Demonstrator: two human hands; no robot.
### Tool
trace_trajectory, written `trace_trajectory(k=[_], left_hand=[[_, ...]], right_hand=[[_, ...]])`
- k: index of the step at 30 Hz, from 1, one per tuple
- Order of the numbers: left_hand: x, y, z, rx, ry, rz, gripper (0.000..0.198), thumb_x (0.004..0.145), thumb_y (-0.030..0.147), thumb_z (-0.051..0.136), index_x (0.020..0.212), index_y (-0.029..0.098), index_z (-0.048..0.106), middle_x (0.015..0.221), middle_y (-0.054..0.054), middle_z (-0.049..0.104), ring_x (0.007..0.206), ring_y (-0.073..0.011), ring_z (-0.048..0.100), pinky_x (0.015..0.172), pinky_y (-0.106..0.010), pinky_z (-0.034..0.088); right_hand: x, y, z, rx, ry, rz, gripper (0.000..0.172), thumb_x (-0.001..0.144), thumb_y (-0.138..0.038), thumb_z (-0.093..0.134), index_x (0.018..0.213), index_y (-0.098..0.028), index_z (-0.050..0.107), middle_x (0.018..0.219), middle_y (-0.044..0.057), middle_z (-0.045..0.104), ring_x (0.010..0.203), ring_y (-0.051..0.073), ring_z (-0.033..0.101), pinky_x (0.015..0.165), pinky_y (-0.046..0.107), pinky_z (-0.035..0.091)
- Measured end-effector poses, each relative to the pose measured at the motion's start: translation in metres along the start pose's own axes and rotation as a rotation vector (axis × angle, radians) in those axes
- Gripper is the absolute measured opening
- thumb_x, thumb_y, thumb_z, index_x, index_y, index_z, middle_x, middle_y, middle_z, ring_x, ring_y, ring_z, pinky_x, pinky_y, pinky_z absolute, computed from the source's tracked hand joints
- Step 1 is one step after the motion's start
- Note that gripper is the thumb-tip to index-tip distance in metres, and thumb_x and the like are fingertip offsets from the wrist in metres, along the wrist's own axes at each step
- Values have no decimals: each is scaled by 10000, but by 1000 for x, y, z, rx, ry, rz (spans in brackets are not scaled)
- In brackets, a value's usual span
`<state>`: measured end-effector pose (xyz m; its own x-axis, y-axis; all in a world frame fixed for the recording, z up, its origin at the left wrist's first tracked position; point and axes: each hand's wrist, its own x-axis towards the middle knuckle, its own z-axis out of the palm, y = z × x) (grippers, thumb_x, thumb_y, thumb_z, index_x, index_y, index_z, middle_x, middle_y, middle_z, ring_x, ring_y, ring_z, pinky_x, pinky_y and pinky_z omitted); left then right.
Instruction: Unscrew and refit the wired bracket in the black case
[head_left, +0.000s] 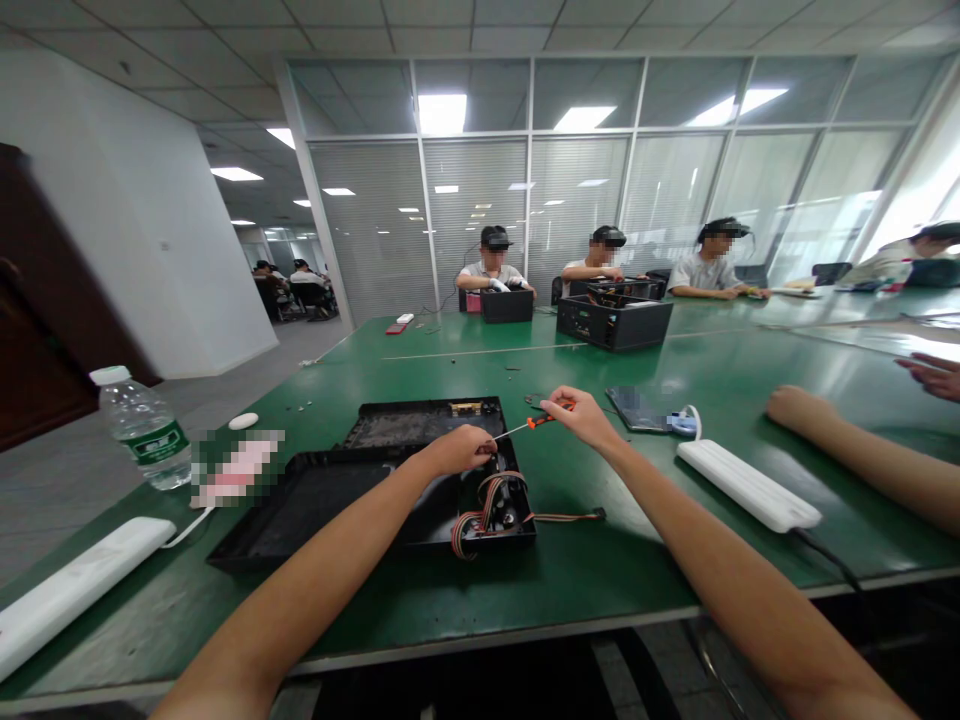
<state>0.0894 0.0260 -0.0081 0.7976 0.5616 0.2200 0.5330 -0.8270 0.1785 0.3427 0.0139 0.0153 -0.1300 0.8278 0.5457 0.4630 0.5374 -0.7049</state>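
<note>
My right hand (583, 415) grips the orange and black handle of a screwdriver (537, 421). The thin metal shaft points left and slightly down, its tip ending at the fingers of my left hand (463, 449). Those left fingers are pinched together over the right part of a black open case (322, 505), and whatever is between them is hidden. Beneath them, a striped ribbon cable (491, 500) loops out of the case, and its plug end lies on the table to the right. A second black panel (390, 424) with a brass-coloured strip lies behind.
On the green table (420, 600) stand a water bottle (146, 430), white power strips (750, 485) and a phone (637, 410). A co-worker's arm (862, 450) rests at right. Across the table, several people work, with a black computer case (615, 322) before them.
</note>
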Motion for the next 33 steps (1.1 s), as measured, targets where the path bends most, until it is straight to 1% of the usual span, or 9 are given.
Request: trace_trajectory(k=[5, 10, 13, 15, 19, 22, 27, 33], left_hand=[[2, -1, 4, 73, -17, 27, 136, 769, 134, 532, 895, 142, 583, 870, -45, 613, 816, -152, 553, 757, -238, 412], [2, 0, 6, 69, -12, 47, 115, 767, 117, 522, 873, 135, 562, 845, -43, 589, 786, -145, 531, 740, -234, 407], [2, 0, 6, 54, -8, 57, 119, 764, 105, 514, 877, 134, 542, 843, -40, 574, 786, -144, 522, 735, -234, 405], [2, 0, 7, 41, -10, 62, 124, 760, 95, 510, 875, 138, 530, 844, -35, 565, 791, -142, 518, 733, -232, 403], [2, 0, 8, 35, -3, 55, 116, 756, 92, 509, 855, 151, 512, 840, -26, 553, 785, -141, 512, 723, -229, 399], [1, 0, 8, 37, 10, 50, 109, 756, 96, 512, 850, 153, 505, 829, -22, 550, 774, -139, 509, 709, -224, 396], [1, 2, 5, 39, 11, 59, 99, 757, 102, 515, 842, 151, 507, 817, -18, 554, 755, -131, 508, 692, -215, 389], [2, 2, 4, 37, -7, 72, 76, 753, 92, 515, 813, 138, 523, 783, -17, 559, 723, -122, 509, 680, -206, 386]], right_hand=[[-4, -4, 1, -198, 12, -78, 312, 728, -459, 524, 628, -165, 554, 555, -6, 524, 508, 107, 438, 506, 225, 328], [-7, -10, 4, -362, 34, -196, 270, 758, -393, 498, 621, -169, 563, 540, -7, 519, 492, 100, 423, 516, 221, 304], [-8, -12, 6, -433, 14, -254, 255, 764, -371, 490, 625, -174, 571, 553, -2, 536, 495, 99, 429, 526, 216, 305], [-8, -12, 6, -462, 5, -290, 244, 764, -354, 490, 625, -175, 576, 565, 1, 554, 500, 98, 445, 530, 212, 307], [-8, -12, 6, -486, 28, -350, 228, 766, -333, 499, 623, -175, 577, 572, -1, 575, 504, 97, 477, 531, 206, 313], [-8, -12, 6, -506, 43, -370, 228, 774, -332, 499, 624, -177, 574, 568, -3, 576, 505, 98, 489, 533, 205, 319], [-9, -14, 4, -550, 25, -390, 216, 778, -320, 496, 646, -181, 595, 598, 4, 608, 539, 106, 531, 558, 205, 333], [-10, -23, 4, -621, 30, -446, 221, 774, -327, 497, 653, -178, 606, 599, 13, 610, 538, 107, 521, 550, 213, 316]])
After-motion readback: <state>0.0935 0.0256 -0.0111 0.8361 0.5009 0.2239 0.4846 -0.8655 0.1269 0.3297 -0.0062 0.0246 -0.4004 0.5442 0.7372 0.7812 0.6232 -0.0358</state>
